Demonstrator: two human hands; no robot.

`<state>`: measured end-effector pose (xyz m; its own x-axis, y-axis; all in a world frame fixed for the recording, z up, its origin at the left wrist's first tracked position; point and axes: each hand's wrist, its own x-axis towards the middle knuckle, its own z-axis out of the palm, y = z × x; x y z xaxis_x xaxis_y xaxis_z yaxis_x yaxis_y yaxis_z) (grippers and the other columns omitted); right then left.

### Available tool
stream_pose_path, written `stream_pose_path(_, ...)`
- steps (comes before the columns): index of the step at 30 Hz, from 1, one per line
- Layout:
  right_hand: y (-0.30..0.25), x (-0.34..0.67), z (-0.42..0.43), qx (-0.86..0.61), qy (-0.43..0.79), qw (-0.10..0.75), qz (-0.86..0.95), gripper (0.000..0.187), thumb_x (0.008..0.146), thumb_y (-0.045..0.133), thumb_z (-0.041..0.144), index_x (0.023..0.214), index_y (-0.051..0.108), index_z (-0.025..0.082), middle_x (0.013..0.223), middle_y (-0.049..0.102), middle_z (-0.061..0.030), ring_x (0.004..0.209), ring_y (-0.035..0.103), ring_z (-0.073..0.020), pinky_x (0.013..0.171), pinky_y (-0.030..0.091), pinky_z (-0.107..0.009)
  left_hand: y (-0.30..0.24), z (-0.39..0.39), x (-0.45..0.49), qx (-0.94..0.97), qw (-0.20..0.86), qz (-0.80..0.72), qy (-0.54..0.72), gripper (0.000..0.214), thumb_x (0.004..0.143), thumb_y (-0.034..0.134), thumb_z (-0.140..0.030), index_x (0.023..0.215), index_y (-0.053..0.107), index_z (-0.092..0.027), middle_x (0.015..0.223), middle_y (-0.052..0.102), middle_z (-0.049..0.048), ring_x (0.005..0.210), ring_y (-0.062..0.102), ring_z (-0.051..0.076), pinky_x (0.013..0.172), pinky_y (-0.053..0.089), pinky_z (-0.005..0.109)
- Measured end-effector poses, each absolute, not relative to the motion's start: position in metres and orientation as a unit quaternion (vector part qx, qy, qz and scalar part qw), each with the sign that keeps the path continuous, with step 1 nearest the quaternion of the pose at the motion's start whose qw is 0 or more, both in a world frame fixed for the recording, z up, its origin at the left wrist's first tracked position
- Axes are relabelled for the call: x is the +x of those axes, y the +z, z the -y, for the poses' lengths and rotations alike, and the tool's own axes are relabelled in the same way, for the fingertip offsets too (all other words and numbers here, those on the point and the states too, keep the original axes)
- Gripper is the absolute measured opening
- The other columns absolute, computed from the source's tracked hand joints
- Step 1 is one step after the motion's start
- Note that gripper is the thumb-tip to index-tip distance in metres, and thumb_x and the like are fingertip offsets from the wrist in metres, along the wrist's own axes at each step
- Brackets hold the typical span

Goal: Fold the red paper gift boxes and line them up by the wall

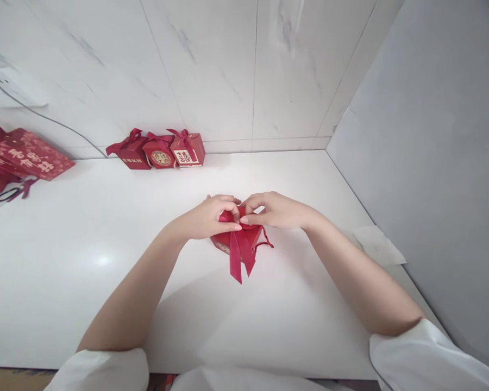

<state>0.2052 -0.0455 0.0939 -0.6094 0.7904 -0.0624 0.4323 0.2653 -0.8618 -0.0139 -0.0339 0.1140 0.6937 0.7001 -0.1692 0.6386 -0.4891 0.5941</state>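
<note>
A small red gift box (pixel 221 242) sits on the white table in front of me, partly hidden under my hands. A red ribbon (pixel 236 256) is tied in a bow on its top, its two tails hanging over the near side. My left hand (pixel 215 216) pinches the ribbon at the knot from the left. From the right, my right hand (pixel 264 210) pinches the ribbon close beside it, thumb and fingertips together. A twisted red cord (pixel 268 240) sticks out at the box's right side.
Three red boxes with bows (pixel 161 152) stand in a row against the marbled wall. Larger red packages (pixel 28 155) and black-handled scissors (pixel 7 194) lie at the far left. A grey cable (pixel 44 115) runs down the wall. A whitish sheet (pixel 378 245) lies by the right-hand panel.
</note>
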Motion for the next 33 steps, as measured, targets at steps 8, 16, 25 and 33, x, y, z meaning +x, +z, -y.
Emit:
stream_pose_path(8, 0.090, 0.213, 0.036, -0.337, 0.499, 0.184, 0.777, 0.033, 0.090, 0.053, 0.050, 0.086, 0.072, 0.023, 0.119, 0.053, -0.0051, 0.102, 0.054, -0.0197, 0.086, 0.043, -0.034, 0.117, 0.034, -0.017, 0.868, 0.327, -0.371, 0.043, 0.019, 0.081, 0.063, -0.043, 0.081, 0.070, -0.025, 0.129, 0.053, 0.0048, 0.125, 0.047, 0.030, 0.096, 0.046, 0.040)
stream_pose_path(16, 0.090, 0.203, 0.038, -0.330, 0.476, 0.183, 0.794, 0.048, 0.096, 0.037, 0.057, 0.090, 0.072, 0.024, 0.105, 0.055, -0.0044, 0.100, 0.054, -0.0190, 0.093, 0.042, -0.036, 0.124, 0.034, -0.016, 0.876, 0.349, -0.332, -0.002, 0.022, 0.083, 0.062, -0.045, 0.088, 0.071, -0.025, 0.139, 0.045, 0.0035, 0.134, 0.038, 0.029, 0.105, 0.041, 0.040)
stream_pose_path(25, 0.085, 0.232, 0.046, -0.366, 0.530, 0.148, 0.750, 0.083, 0.066, 0.081, 0.048, 0.139, 0.045, 0.033, 0.140, 0.052, -0.0067, 0.124, 0.053, -0.0280, 0.091, 0.049, -0.036, 0.132, 0.024, -0.059, 0.848, 0.400, -0.348, 0.014, 0.112, 0.047, 0.088, -0.043, 0.146, 0.036, -0.034, 0.150, 0.042, 0.0100, 0.136, 0.042, 0.034, 0.100, 0.045, 0.041)
stream_pose_path(33, 0.064, 0.236, 0.053, -0.341, 0.562, 0.108, 0.746, 0.062, 0.068, 0.074, 0.022, 0.126, 0.053, 0.023, 0.099, 0.070, -0.0029, 0.085, 0.067, -0.0199, 0.074, 0.051, -0.031, 0.085, 0.009, -0.033, 0.835, 0.496, -0.237, 0.042, 0.076, 0.056, 0.084, -0.033, 0.126, 0.055, -0.024, 0.123, 0.063, 0.0093, 0.113, 0.060, 0.027, 0.092, 0.050, 0.036)
